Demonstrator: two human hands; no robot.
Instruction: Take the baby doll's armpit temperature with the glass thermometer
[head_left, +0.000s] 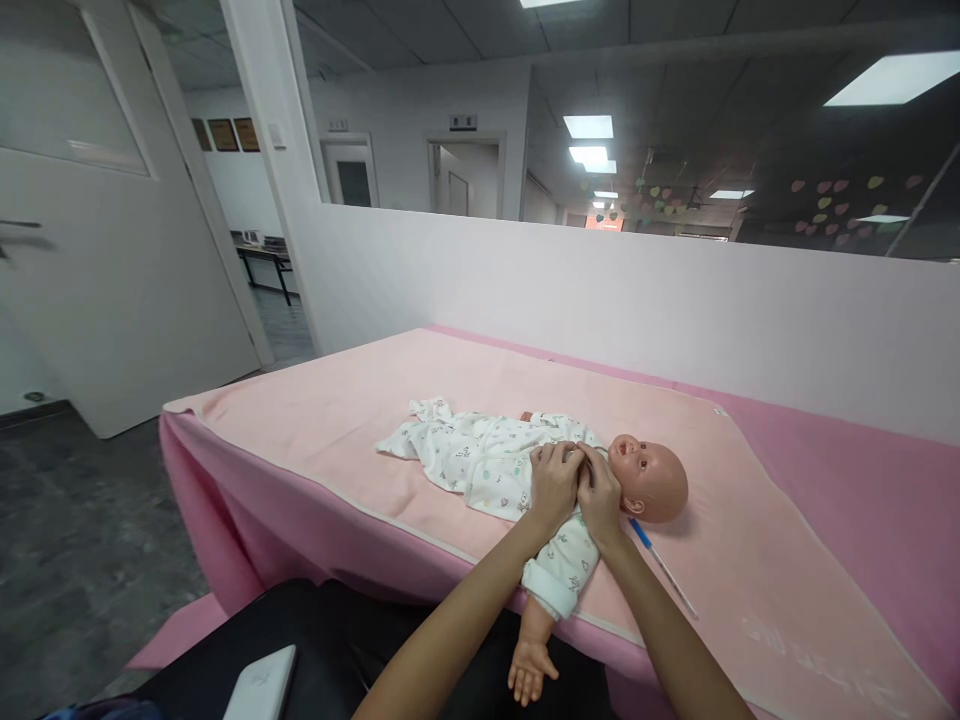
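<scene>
A baby doll (651, 482) lies on its back, its head to the right, wearing a white printed baby outfit (480, 455). My left hand (553, 482) rests on the doll's upper chest with its fingers curled and pinched at the front of the outfit. Right beside it, my right hand (598, 492) is closed on the same cloth just below the neck. The fingertips of both hands meet there, and they hide the exact bit of fabric between them. One doll arm (534, 650) hangs over the table's near edge, its sleeve cuff turned up.
A slim stick with a blue end (663, 566) lies by the doll's head. Pink cloths (315, 400) cover the table, which meets a low white wall (600, 290) behind. A white phone-like slab (261, 684) rests on my lap. A white door (112, 270) stands at left.
</scene>
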